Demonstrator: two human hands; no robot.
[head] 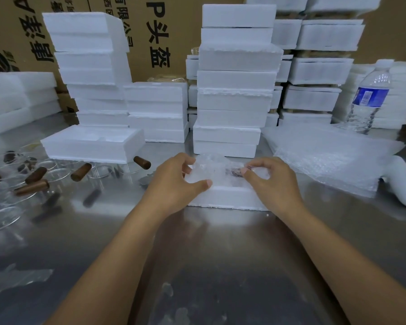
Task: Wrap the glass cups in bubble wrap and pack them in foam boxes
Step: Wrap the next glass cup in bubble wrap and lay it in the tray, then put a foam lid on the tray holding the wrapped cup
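A glass cup wrapped in bubble wrap (217,168) lies in the open white foam box (227,198) at the middle of the steel table. My left hand (176,184) grips the bundle's left end, thumb along the box's front rim. My right hand (271,180) pinches the right end, where a brown handle shows through the wrap. Unwrapped glass cups with brown wooden handles (36,175) lie at the left. A stack of bubble wrap sheets (333,158) sits at the right.
Another open foam box (92,144) rests over the cups at the left. Tall stacks of foam boxes (234,90) stand behind, in front of cardboard cartons. A water bottle (368,97) stands at the back right. A plastic bag (14,280) lies near the left front.
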